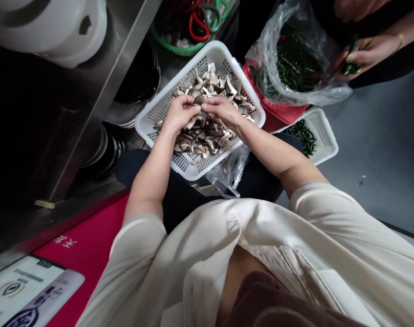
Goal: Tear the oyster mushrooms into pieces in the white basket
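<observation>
Both my hands meet over a white perforated basket [189,171] that holds a heap of torn grey-and-white oyster mushrooms [207,141]. My left hand [181,112] pinches one side of a dark-capped oyster mushroom [199,101]. The other side of the same piece is between the fingers of my right hand [222,110]. Fingers and thumbs partly cover the piece. Mushroom pieces lie thickly below and beyond my hands, and the basket's holes show along its walls.
Right of the basket, a clear plastic bag of green chillies [295,68] sits in a red container [282,111]. Another person's hand [367,56] holds chillies beside it. A smaller white basket [324,136] is below. Scissors [198,27] lie in a green basket [179,49]. A metal edge [108,86] runs along the left.
</observation>
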A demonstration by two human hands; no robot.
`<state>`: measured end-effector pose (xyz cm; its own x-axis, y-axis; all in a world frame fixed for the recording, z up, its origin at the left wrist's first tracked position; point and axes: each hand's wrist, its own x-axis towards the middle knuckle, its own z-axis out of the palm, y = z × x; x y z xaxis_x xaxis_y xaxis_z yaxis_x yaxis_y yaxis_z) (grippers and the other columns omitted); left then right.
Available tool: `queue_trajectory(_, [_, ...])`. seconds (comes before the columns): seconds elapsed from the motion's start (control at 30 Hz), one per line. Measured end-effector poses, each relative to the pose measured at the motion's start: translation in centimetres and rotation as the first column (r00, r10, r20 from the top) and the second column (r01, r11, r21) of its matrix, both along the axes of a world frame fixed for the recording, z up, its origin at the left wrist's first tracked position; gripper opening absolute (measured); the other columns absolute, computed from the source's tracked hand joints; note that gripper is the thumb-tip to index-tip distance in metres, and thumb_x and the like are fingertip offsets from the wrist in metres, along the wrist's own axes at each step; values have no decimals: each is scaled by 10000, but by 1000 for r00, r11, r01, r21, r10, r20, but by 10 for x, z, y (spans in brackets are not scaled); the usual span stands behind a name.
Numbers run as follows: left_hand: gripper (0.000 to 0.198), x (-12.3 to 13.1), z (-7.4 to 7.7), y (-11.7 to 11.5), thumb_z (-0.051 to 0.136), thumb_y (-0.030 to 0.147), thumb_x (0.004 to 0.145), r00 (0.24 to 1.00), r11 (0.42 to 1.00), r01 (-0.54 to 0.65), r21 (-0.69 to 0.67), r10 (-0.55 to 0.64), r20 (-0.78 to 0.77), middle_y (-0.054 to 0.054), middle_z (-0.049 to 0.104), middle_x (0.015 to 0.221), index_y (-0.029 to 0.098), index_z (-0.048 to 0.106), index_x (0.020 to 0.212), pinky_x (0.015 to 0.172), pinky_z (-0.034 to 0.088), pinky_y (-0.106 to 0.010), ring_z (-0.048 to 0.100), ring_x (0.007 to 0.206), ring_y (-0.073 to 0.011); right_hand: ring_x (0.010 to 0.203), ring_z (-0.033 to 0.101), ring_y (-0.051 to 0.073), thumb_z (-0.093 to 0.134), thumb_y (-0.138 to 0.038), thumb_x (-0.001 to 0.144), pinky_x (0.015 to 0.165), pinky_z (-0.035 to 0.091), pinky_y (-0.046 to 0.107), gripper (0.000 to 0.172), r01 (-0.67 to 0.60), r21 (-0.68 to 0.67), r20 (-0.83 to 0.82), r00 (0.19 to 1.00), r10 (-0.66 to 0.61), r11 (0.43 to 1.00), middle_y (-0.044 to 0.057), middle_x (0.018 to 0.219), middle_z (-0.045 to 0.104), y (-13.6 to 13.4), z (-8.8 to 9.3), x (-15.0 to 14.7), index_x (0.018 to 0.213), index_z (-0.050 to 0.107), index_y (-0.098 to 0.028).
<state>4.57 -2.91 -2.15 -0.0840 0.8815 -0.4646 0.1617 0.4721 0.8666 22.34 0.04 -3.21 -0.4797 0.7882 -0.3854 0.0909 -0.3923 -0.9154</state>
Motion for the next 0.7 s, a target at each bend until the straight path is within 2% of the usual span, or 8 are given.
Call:
queue_trajectory(0.07, [280, 2, -5, 3, 767, 32, 708, 999, 996, -33, 85, 36, -34, 7, 610, 724, 196, 556, 790, 623, 528, -245, 597, 652, -131, 869, 608, 178, 903, -443, 778, 771, 547, 266, 379, 28, 107, 43, 999, -33, 994, 21, 859, 655, 1, 6, -2, 860, 641, -182])
queue_trajectory(0.13, [295, 2, -9, 5, 793, 51, 705, 998, 990, -31, 135, 37, -43, 14, 594, 714, 197, 548, 781, 649, 531, -232, 591, 658, -119, 902, 622, 190, 928, -467, 761, 783, 556, 268, 422, 58, 154, 66, 995, -69, 986, 20, 858, 647, 3, 9, -4, 840, 620, -191])
queue_trajectory(0.27, [281, 0, -13, 9, 833, 142, 726, 997, 980, -47, 195, 58, -47, 10, 591, 734, 202, 571, 806, 692, 549, -239, 599, 697, -128, 737, 563, 147, 851, -495, 883, 660, 508, 239, 445, 174, -2, 7, 985, -174, 985, -10, 739, 532, 9, 6, -7, 825, 530, -192])
queue_trajectory(0.33, [283, -1, -13, 11, 845, 181, 734, 995, 974, -73, 214, 86, -52, 6, 578, 728, 203, 572, 810, 703, 555, -253, 608, 716, -143, 683, 519, 121, 757, -414, 983, 634, 491, 224, 366, 240, -106, 0, 970, -242, 965, -20, 726, 503, 12, 8, -6, 846, 504, -188])
queue_trajectory(0.4, [279, -1, -11, 13, 845, 193, 748, 995, 974, -72, 214, 85, -54, 4, 559, 712, 202, 573, 809, 716, 553, -265, 613, 730, -157, 683, 497, 99, 682, -272, 1030, 618, 466, 202, 248, 284, -135, -6, 958, -288, 949, -16, 761, 525, 16, 15, -4, 874, 519, -170])
queue_trajectory(0.5, [266, 2, -5, 12, 835, 155, 750, 995, 977, -29, 211, 47, -82, -6, 568, 728, 198, 576, 794, 748, 537, -277, 621, 761, -167, 733, 509, 90, 765, -168, 948, 633, 455, 190, 184, 171, 11, -54, 984, -170, 985, -4, 848, 601, 17, 27, -2, 920, 585, -144])
queue_trajectory(0.6, [275, 4, 1, 11, 833, 138, 729, 990, 973, -14, 230, 46, -135, -11, 593, 746, 206, 573, 787, 748, 523, -289, 625, 790, -183, 692, 506, 111, 848, -257, 887, 658, 496, 247, 270, 4, 148, -47, 999, 3, 989, 0, 823, 610, 14, 27, -4, 884, 594, -166])
queue_trajectory(0.7, [317, 5, -1, 14, 875, 230, 761, 987, 962, 5, 273, 39, -157, -14, 611, 785, 224, 566, 833, 771, 533, -314, 637, 878, -209, 636, 480, 144, 790, -317, 896, 653, 534, 321, 280, 106, 181, -22, 994, -103, 978, 10, 763, 575, 19, 9, -6, 820, 540, -215])
